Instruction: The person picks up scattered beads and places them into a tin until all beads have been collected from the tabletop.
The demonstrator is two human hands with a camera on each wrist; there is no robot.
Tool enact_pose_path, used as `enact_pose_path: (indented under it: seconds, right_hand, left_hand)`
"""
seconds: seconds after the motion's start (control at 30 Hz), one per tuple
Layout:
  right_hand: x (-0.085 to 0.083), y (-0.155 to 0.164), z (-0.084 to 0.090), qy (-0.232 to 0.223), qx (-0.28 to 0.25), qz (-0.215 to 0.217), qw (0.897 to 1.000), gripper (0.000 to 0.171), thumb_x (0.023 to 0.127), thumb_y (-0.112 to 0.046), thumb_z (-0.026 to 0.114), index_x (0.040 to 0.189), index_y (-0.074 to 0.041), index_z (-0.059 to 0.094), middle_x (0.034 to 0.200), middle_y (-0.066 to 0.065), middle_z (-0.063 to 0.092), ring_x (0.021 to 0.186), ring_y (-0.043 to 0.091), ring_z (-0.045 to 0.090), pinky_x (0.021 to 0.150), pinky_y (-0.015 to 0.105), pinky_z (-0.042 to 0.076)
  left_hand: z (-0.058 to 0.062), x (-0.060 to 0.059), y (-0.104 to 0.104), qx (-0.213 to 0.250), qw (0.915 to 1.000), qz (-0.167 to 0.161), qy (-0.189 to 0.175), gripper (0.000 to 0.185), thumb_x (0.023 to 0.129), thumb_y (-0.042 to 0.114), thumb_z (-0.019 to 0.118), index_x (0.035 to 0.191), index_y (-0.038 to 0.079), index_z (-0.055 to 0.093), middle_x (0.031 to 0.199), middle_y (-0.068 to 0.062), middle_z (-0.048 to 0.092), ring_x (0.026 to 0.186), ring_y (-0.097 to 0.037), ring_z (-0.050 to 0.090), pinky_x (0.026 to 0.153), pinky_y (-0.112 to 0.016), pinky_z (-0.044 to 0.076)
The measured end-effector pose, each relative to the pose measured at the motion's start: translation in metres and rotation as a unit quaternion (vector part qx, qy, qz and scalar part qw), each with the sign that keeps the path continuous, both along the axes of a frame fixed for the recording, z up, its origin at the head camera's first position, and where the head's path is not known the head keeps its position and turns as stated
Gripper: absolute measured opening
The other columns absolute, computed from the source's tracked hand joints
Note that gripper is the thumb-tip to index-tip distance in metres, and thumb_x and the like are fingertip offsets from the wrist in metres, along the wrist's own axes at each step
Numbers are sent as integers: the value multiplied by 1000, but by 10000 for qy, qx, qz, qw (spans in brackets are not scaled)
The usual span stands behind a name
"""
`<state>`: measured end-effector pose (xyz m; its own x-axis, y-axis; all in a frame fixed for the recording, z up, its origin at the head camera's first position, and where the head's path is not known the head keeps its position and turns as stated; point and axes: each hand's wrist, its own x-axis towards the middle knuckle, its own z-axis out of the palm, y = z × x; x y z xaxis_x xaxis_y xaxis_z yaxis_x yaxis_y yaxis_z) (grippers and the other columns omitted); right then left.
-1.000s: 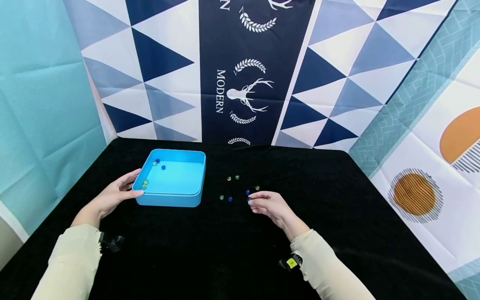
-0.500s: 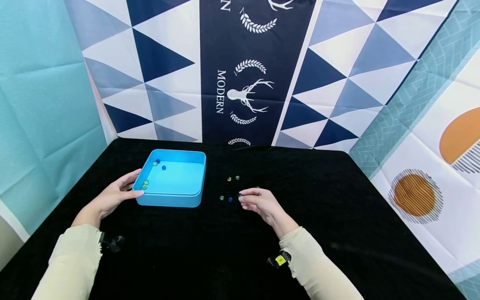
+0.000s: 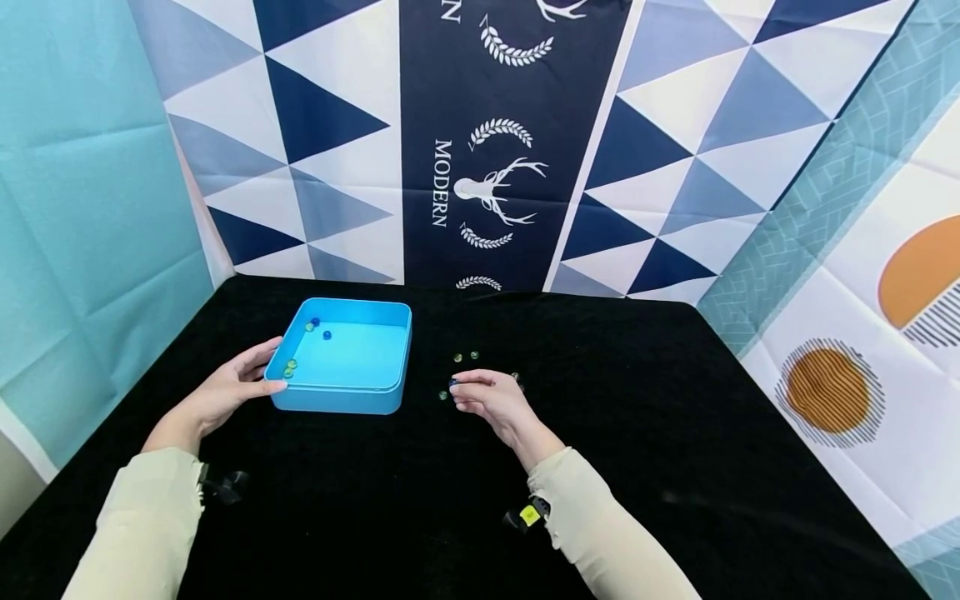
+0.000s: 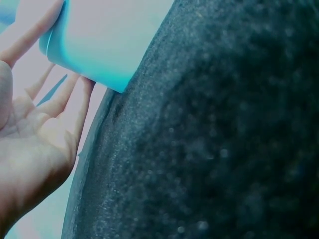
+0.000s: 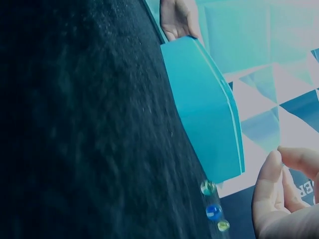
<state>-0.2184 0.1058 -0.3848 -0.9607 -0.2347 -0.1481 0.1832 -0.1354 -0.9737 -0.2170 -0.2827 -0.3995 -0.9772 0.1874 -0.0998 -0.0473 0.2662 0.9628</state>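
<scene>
My left hand (image 3: 221, 392) holds the near left corner of a light blue open box (image 3: 337, 402), thumb at the front rim and fingers along the left side. Several marbles, among them a blue marble (image 3: 327, 335), lie inside on the left. My right hand (image 3: 497, 404) pinches a dark blue marble (image 3: 453, 382) between thumb and fingers, right of the box. In the right wrist view the fingertips meet above the table and hide that marble. Below them a green marble (image 5: 207, 187), another blue marble (image 5: 214, 212) and a yellowish marble (image 5: 224, 226) lie in a row.
Black cloth (image 3: 360, 500) covers the table. Beyond the right hand lie a greenish marble (image 3: 474, 355) and an amber one (image 3: 457, 357); another marble (image 3: 515, 377) is partly behind the hand. Patterned curtains (image 3: 480, 167) stand close behind the table and at both sides.
My right hand has moved left toward the box, carrying the dark blue marble from the right side of the loose marbles. The left hand and the box have stayed put.
</scene>
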Motion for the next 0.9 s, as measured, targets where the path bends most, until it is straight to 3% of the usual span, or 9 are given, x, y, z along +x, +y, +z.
enact_pose_path:
  seconds: [0.9]
  right_hand:
    - [-8, -80, 15, -29, -86, -11, 10000, 24, 80, 4, 68, 104, 7, 64, 81, 9, 67, 70, 14, 63, 71, 29, 53]
  left_hand:
    - [-1, -2, -3, -18, 10000, 9, -65, 85, 88, 20, 66, 150, 10, 8, 152, -22, 10, 132, -41, 18, 103, -59, 19]
